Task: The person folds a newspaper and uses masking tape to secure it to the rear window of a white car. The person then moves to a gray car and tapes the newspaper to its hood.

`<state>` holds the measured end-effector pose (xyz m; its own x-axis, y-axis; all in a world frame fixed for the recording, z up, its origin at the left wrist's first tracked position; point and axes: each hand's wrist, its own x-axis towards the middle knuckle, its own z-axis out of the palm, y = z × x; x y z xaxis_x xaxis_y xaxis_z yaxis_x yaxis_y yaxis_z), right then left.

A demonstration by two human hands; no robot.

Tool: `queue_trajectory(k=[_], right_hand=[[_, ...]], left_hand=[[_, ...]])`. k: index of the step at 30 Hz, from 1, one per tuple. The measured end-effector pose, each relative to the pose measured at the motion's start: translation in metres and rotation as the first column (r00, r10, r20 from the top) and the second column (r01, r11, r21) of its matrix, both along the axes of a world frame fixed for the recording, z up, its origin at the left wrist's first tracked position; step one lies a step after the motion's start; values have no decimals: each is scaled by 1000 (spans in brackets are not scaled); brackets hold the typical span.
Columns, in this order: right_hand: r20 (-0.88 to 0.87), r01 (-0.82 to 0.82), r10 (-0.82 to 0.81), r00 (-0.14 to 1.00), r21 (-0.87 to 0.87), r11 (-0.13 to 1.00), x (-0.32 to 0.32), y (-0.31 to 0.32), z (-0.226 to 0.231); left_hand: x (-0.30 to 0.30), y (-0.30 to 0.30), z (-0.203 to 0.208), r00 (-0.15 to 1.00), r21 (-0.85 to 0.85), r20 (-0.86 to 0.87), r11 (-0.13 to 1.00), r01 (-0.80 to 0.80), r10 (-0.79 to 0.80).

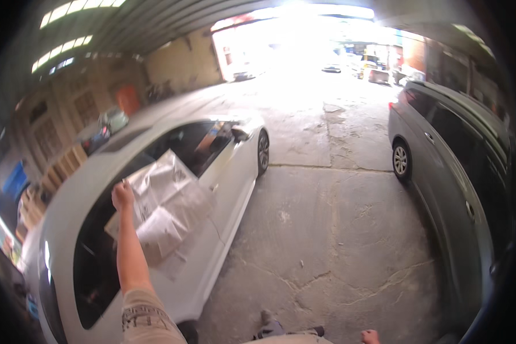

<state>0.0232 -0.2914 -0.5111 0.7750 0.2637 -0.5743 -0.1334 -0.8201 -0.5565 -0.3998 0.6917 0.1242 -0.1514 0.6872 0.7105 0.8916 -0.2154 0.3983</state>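
My left hand (122, 195) is closed in a fist on the upper left edge of a large, creased whitish sheet (165, 207). My left arm stretches forward and holds the sheet up in front of a white car (230, 202), over its side windows and door. Faint dark print marks the sheet; whether it is paper or plastic I cannot tell. Down at the lower edge, right of my body, part of my right hand (370, 337) shows. The frame cuts it off, and its fingers are mostly hidden.
On the right stands a dark grey car (450, 166). Cracked concrete floor (327, 229) runs between the two cars toward a bright opening (304, 40) with more vehicles. Wooden furniture-like pieces (63, 166) stand beyond the white car at the left.
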Motion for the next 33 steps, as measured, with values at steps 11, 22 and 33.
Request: queue_trajectory(k=[11,22,33], right_hand=[[22,441,-450,893,-247,863,-221,-149,-15],[-39,459,-475,879,-205,865,-397,-53,42],[117,540,-529,841,-96,836,-456,-13,132]], left_hand=[[148,-98,63,926,219,-226,910,351,-303],[164,-258,-133,590,-347,67,536,770,-805],[91,-530,-292,-55,-625,589,-498,601,-806]])
